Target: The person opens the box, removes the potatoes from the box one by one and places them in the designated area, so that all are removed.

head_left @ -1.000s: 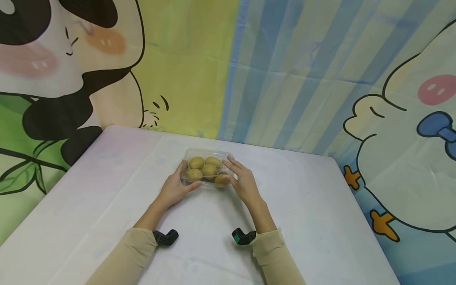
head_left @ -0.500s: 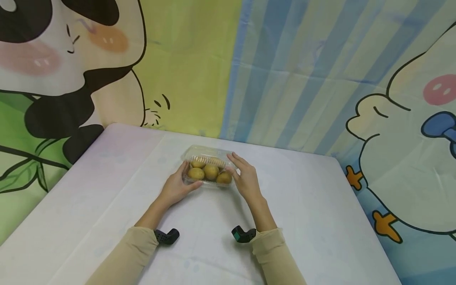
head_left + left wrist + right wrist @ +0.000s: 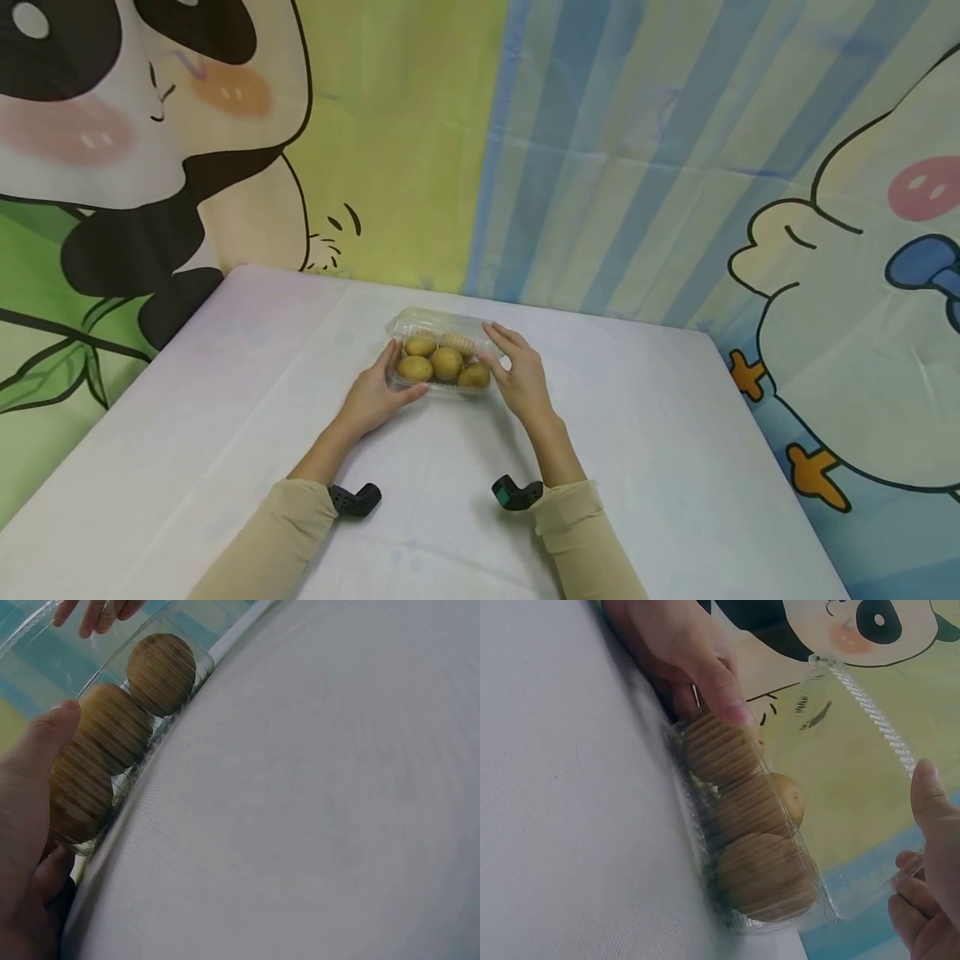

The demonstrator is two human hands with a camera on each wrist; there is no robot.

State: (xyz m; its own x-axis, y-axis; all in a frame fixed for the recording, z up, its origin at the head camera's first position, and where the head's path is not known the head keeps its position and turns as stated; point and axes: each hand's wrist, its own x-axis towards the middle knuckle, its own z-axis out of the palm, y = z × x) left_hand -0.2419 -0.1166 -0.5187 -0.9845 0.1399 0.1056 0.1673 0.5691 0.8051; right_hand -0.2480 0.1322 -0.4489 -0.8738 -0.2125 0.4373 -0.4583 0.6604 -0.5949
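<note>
A clear plastic container (image 3: 450, 390) holds several round, yellow-brown fruits (image 3: 447, 364). Its hinged lid (image 3: 431, 318) stands partly raised, tilted toward the back. The left hand (image 3: 369, 402) grips the container's left end, thumb along the front side; the left wrist view shows this thumb beside the fruits (image 3: 161, 673). At the lid's right end, the right hand (image 3: 522, 387) holds the lid between thumb and fingers. In the right wrist view, the raised lid edge (image 3: 874, 712) runs to the right thumb, apart from the base, which the left hand (image 3: 694, 664) grips.
A white cloth covers the table (image 3: 637, 450) around the container. Behind it hangs a curtain (image 3: 405, 150) with yellow and striped blue areas and cartoon animals. Black devices (image 3: 356, 500) sit at both wrists, beside the beige sleeves.
The lid's front edge has lifted and moved back off the front fruits, with the right hand moving slightly up and right. The left hand keeps its grip on the container.
</note>
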